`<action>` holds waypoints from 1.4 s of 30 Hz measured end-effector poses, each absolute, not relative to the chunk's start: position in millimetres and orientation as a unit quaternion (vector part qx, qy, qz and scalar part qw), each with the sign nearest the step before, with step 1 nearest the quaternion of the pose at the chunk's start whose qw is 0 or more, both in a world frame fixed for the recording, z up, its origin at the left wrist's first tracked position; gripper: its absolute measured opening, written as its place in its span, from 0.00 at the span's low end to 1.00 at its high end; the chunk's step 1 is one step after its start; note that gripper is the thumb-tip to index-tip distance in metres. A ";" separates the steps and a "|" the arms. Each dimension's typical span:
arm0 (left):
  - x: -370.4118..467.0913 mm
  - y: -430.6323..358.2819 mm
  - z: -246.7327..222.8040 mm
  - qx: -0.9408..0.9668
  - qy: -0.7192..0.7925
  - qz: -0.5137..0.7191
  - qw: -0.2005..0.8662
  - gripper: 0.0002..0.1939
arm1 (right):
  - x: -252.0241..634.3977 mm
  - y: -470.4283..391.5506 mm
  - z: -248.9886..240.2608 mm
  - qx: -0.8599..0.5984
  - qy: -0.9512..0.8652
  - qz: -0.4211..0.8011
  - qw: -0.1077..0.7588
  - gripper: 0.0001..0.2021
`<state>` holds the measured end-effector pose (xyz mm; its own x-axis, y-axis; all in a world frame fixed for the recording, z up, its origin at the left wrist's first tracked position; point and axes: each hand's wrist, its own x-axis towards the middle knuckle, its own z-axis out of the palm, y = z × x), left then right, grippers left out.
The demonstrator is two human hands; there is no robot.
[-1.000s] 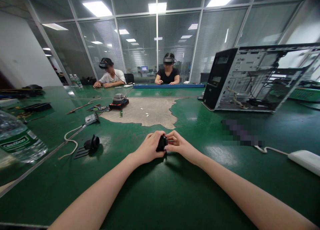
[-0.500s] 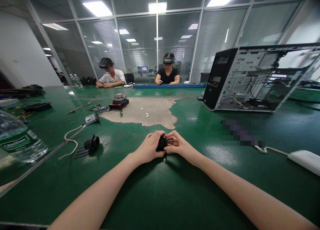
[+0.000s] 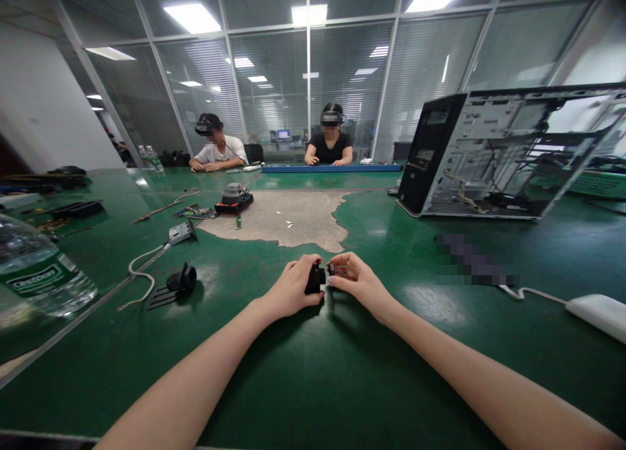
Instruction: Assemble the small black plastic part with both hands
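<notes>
Left hand: fingers clamped around the black block, round end facing the right hand. Right fingers pinched on the small dark piece; narrow gap between piece and block. Both sit mid-view over the near half of the green table; can't tell if the block touches it.

Left of the hands: black round part on a slotted plate, apart from both hands. Beyond it, metal bracket and pale cable. Water bottle at far left. Ahead, bare patch in the green surface, red-and-black unit on its left part, white scraps on it.

Right side: open computer case upright, blurred-out purple item nearer, white plastic block at the edge. Two people across the table, white top and black top, both wearing headgear.
</notes>
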<state>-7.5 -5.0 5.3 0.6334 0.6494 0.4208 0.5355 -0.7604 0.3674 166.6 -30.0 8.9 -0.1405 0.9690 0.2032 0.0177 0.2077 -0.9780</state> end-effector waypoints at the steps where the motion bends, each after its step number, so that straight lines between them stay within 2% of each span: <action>1: -7.9 -4.5 5.0 0.897 0.332 0.273 0.105 0.30 | 168.2 -28.9 7.9 -0.424 -0.585 0.466 0.510 0.15; 5: -8.6 -2.9 3.7 0.896 0.334 0.273 0.106 0.29 | 169.3 -25.1 3.2 -0.458 -0.568 0.488 0.478 0.16; 13: -6.2 -6.0 4.7 0.904 0.314 0.275 0.093 0.28 | 158.1 -22.0 3.4 -0.428 -0.595 0.514 0.446 0.14; 18: -5.9 -6.6 4.0 0.902 0.318 0.278 0.090 0.27 | 159.5 -26.0 1.2 -0.391 -0.636 0.483 0.458 0.14; 24: -6.1 -7.0 6.1 0.903 0.319 0.274 0.086 0.28 | 159.2 -28.2 0.9 -0.387 -0.640 0.475 0.464 0.08; 29: -6.2 -7.1 7.5 0.906 0.317 0.268 0.087 0.27 | 159.0 -25.2 -1.2 -0.410 -0.624 0.481 0.460 0.13; 36: -6.4 -7.7 7.4 0.904 0.316 0.273 0.090 0.28 | 160.4 -29.7 2.1 -0.368 -0.637 0.500 0.457 0.14; 39: -5.8 -8.0 7.6 0.904 0.314 0.276 0.089 0.27 | 159.3 -30.4 2.3 -0.382 -0.623 0.503 0.461 0.11; 42: -5.6 -8.1 8.0 0.904 0.314 0.275 0.088 0.27 | 158.1 -28.7 0.9 -0.403 -0.612 0.499 0.462 0.13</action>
<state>-5.6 -8.1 8.0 0.6516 0.6161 0.4425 0.5195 -0.7876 0.3315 158.1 -28.7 0.9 -0.2477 0.9548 0.1642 0.0323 0.1775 -0.9836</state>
